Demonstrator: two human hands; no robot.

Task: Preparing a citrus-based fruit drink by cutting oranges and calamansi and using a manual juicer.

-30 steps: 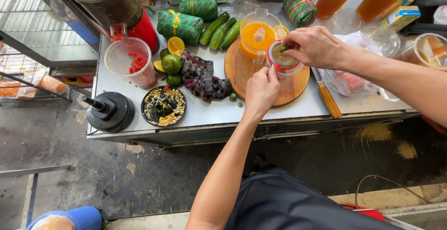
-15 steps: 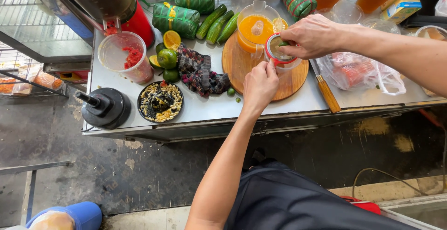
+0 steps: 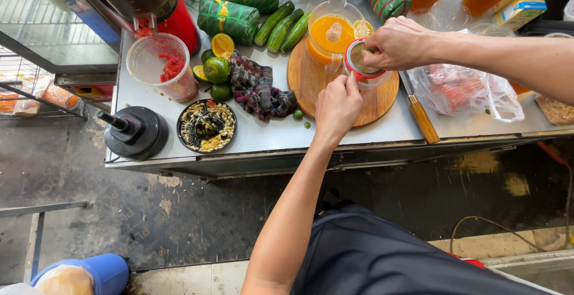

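- The left hand (image 3: 338,105) is reaching up from below, fingers curled against the near side of the red-rimmed strainer (image 3: 362,65).
- The right hand (image 3: 399,43) is coming in from the right, fingers closed, pressing down inside the strainer.
- The strainer is sitting on the round wooden board (image 3: 341,86), just beside the pitcher of orange juice (image 3: 332,35).

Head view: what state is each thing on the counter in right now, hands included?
Left hand: steadying the red-rimmed strainer from the near side.
Right hand: pressing down into the strainer.
Juice jug: lid off, partly filled with orange liquid.
Plastic cup: upright, red pulp inside.
Orange half: cut face up.
Knife: lying flat beside the wooden board.
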